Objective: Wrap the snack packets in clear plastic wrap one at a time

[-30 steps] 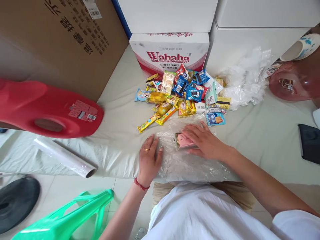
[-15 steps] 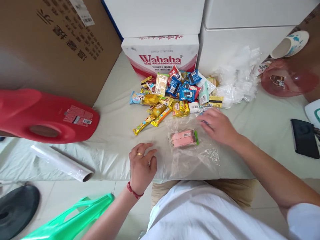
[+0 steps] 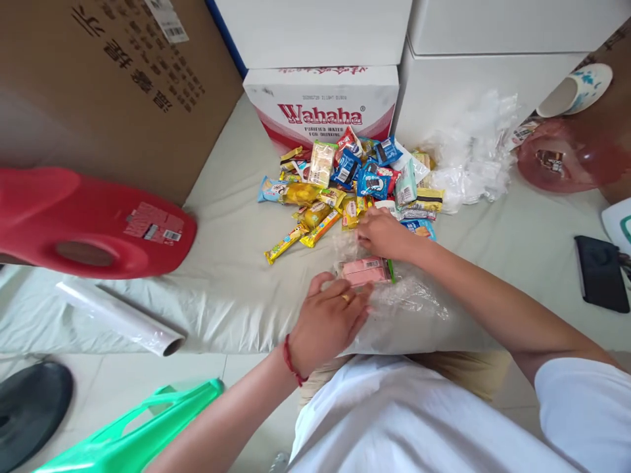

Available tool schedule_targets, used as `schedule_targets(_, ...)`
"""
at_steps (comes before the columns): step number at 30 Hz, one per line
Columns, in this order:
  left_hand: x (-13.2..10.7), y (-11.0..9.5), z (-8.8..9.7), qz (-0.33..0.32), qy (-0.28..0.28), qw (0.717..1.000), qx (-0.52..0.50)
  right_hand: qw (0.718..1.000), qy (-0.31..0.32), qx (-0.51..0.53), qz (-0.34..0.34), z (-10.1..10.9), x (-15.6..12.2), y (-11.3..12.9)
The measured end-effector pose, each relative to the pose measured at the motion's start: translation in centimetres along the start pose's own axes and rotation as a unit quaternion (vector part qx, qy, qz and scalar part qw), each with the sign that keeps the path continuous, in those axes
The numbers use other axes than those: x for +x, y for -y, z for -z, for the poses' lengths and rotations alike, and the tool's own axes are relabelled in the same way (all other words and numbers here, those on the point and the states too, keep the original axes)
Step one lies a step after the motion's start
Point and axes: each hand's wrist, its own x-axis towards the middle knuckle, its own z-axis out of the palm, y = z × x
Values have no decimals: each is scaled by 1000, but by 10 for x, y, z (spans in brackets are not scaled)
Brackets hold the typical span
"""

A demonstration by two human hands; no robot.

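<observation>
A pink-wrapped snack pack [image 3: 365, 270] with a green end lies on or in a clear plastic bag [image 3: 411, 299] on the cloth. My left hand [image 3: 332, 318] reaches over the near left side of the pack, palm down, fingers stretched out, partly hiding the bag. At the bag's far edge, my right hand [image 3: 387, 235] has its fingers bunched on the thin film. Just beside that wrist lies a blue snack packet [image 3: 420, 228]. Behind both hands spreads a pile of wrapped snacks [image 3: 345, 174] in yellow, blue, red and green.
Behind the pile stands a Wahaha carton [image 3: 323, 105]. Crumpled clear bags [image 3: 470, 161] lie to its right, near a pink translucent bowl [image 3: 566, 157] and a black phone [image 3: 602, 272]. On the left are a red jug [image 3: 93, 220] and a roll of film [image 3: 121, 318].
My right hand has left the blue packet by the pile and moved left to the bag's far edge. My left hand has moved right and over the bag beside the pink pack.
</observation>
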Motion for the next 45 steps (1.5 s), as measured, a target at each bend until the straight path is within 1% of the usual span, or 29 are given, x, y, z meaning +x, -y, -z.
schedule_targets(2,-17,10,0,62,27,997,39,999,-10,31,-2,2,-7,-2)
schedule_targets(5,-39,22,-3,171,78,978,91,997,-5,79,-20,6,-23,4)
schedule_targets(8,-51,27,-13,266,129,951,86,995,15,96,-33,8,-41,17)
schedule_targets(9,-53,26,-17,292,137,944,75,994,16,105,-32,7,-47,21)
schedule_targets(10,-53,25,-21,313,133,938,65,992,14,118,-30,5,-52,25)
schedule_targets(11,-53,23,-25,329,115,935,60,991,9,133,-30,2,-56,29)
schedule_targets(13,-50,18,-31,345,52,935,64,987,-5,159,-33,-5,-63,33)
schedule_targets(15,-46,16,-35,340,-14,938,63,984,-28,175,-33,-14,-68,34)
schedule_targets(16,-44,17,-37,338,-37,939,49,982,-41,181,-27,-18,-70,33)
schedule_targets(18,-41,23,-42,345,-60,937,-15,981,-61,186,4,-27,-73,31)
schedule_targets(19,-40,27,-43,358,-67,929,-63,981,-66,183,27,-31,-75,30)
schedule_targets(20,-40,32,-45,377,-76,916,-116,981,-68,176,54,-35,-77,29)
schedule_targets(21,-40,38,-46,401,-87,896,-171,980,-69,167,81,-38,-79,28)
schedule_targets(23,-42,48,-46,458,-109,843,-260,978,-73,150,122,-44,-83,27)
schedule_targets(25,-44,57,-44,515,-119,793,-303,978,-77,142,135,-48,-86,28)
schedule_targets(26,-46,60,-42,536,-120,776,-310,978,-80,136,133,-50,-87,29)
schedule_targets(27,-47,63,-40,550,-118,765,-312,980,-84,126,129,-51,-88,29)
schedule_targets(29,-51,69,-37,566,-113,756,-308,983,-95,97,120,-53,-88,29)
schedule_targets(32,-56,75,-36,573,-95,755,-305,985,-107,70,119,-55,-87,23)
schedule_targets(35,-62,79,-37,571,-74,756,-310,982,-120,83,122,-57,-85,13)
schedule_targets(36,-62,80,-37,567,-79,763,-301,980,-126,90,125,-58,-84,11)
schedule_targets(37,-62,80,-35,562,-96,773,-279,978,-133,96,131,-59,-84,10)
schedule_targets(38,-61,79,-33,553,-126,787,-244,975,-140,99,138,-60,-83,9)
schedule_targets(40,-54,74,-24,512,-209,819,-150,974,-149,96,144,-62,-83,11)
schedule_targets(41,-48,69,-18,476,-246,838,-107,974,-151,91,140,-62,-83,13)
schedule_targets(42,-40,64,-11,429,-270,859,-76,976,-152,85,134,-62,-84,15)
schedule_targets(43,-30,58,-4,377,-278,881,-60,977,-152,81,126,-63,-84,17)
schedule_targets(44,-19,52,2,322,-269,906,-58,978,-151,78,118,-62,-84,19)
schedule_targets(45,-8,47,7,273,-247,927,-65,979,-149,76,114,-62,-85,21)
